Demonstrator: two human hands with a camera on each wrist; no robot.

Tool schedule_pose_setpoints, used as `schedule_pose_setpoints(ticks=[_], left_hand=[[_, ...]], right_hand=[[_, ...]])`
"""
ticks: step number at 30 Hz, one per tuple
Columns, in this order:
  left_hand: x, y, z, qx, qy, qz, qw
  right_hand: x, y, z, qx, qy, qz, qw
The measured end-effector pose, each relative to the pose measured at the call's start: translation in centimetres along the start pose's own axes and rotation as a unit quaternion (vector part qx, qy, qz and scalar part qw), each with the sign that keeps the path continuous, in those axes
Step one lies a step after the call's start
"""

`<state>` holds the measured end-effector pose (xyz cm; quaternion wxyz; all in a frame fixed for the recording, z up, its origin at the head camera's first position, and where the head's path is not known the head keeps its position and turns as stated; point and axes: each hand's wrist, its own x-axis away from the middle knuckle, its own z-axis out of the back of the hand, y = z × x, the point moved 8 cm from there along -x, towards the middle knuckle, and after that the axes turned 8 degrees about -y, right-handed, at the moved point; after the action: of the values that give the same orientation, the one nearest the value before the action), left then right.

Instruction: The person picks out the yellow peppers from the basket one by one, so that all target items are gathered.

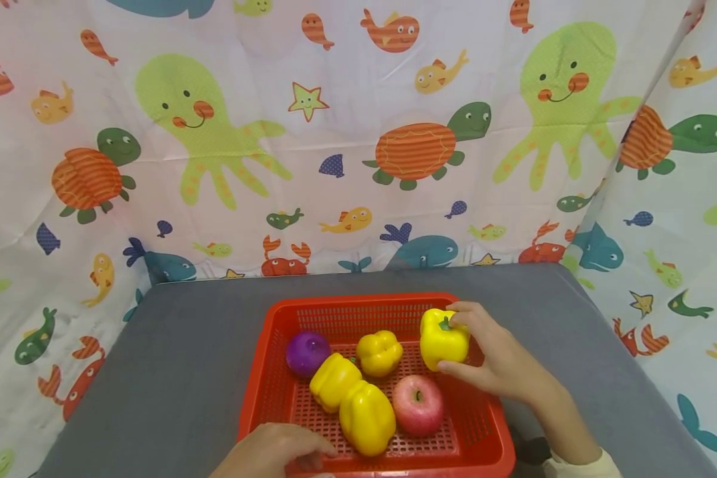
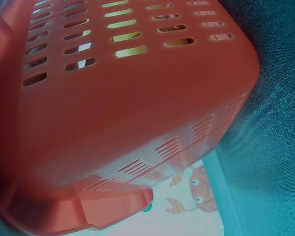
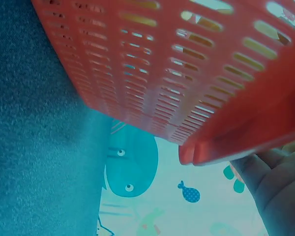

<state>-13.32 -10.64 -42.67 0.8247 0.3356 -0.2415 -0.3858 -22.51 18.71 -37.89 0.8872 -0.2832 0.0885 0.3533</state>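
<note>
My right hand (image 1: pixel 498 355) holds a yellow bell pepper (image 1: pixel 444 344) between thumb and fingers, at the right side of the red plastic basket (image 1: pixel 361 302). The pepper's green stem faces up. My left hand (image 1: pixel 275 448) lies at the basket's front left corner, its relaxed fingers reaching over the rim. Inside the basket are a purple round fruit or vegetable (image 1: pixel 308 354), a small yellow pepper (image 1: pixel 379 353), two more yellow bell peppers, one at left (image 1: pixel 335 382) and one at front (image 1: pixel 367 418), and a red apple (image 1: pixel 418 405). In the right wrist view, part of my right hand (image 3: pixel 280 191) shows beyond the rim.
The basket stands on a grey cloth-covered table (image 1: pixel 173 372). A white curtain (image 1: pixel 346 60) printed with sea animals hangs behind and along both sides. Slotted basket walls fill much of both wrist views. A dark object (image 1: pixel 532 449) shows below the right wrist.
</note>
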Motion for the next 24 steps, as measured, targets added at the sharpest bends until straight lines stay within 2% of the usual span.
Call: schedule_pose_setpoints(ticks=[4,12,24], left_hand=[[0.0,-0.1,0.0,-0.001,0.0,0.0,1.0],[0.0,-0.2,-0.1,0.004,-0.008,-0.004,0.9999],[0.0,-0.5,-0.2,0.009,-0.017,0.003,0.9998]], right_hand=[[0.1,0.0,0.4,0.009,0.005,-0.006,0.9999],[0.4,0.0,1.5,0.02,0.028,0.01,0.9993],[1.2,0.8,3.0,0.003,0.053,-0.032,0.9981]])
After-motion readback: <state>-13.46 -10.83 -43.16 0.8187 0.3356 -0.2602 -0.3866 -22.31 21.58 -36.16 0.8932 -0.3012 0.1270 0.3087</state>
